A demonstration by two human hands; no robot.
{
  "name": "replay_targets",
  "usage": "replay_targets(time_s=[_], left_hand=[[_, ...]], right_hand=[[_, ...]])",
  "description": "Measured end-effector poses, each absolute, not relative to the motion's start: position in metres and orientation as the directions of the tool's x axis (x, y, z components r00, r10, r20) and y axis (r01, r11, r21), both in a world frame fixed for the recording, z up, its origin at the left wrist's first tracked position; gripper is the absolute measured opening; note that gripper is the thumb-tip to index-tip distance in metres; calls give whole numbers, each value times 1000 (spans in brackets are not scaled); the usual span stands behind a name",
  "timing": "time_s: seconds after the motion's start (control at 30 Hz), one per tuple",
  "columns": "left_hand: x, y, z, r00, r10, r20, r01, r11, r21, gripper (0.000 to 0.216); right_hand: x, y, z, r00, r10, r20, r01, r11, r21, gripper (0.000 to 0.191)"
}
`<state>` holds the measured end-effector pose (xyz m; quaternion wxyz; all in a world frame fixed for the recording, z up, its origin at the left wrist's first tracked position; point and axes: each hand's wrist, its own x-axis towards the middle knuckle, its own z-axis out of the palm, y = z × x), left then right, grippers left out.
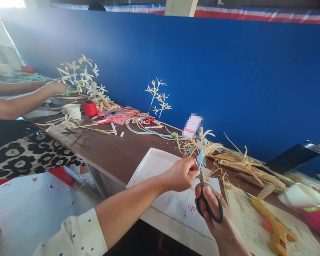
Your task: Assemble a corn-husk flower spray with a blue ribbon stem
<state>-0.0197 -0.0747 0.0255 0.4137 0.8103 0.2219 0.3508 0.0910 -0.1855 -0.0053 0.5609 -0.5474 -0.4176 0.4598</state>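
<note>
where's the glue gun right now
Head view, lower right: the glue gun lies on a printed page, just right of the right hand holding scissors, below a white cup.

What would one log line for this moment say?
left hand: pinching straw flower | right hand: holding black scissors, blades by its stem | under hands: white tray | nearby: yellow glue gun

Scissors point(202, 183) over tray point(154, 163); glue gun point(272, 223) rt of it; husks point(242, 165) behind.
</note>
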Motion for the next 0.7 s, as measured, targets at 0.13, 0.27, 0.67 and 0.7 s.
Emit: replay_targets(time_s=[0.13,0.27,0.67,0.7], left_hand=[[-21,-79,23,675,667,316,73,-487,870,9],[-20,-69,16,608,755,245,94,-375,922,12],[9,-13,36,174,976,128,74,-142,987,15],[11,-7,40,139,981,133,45,-140,989,15]], right_hand=[[95,-185,-2,280,960,-12,-56,4,-998,38],[122,-182,12,452,892,-25,192,-125,-973,47],[161,-167,8,615,787,48,754,-569,-327,48],[160,-168,12,626,780,28,754,-595,-279,46]])
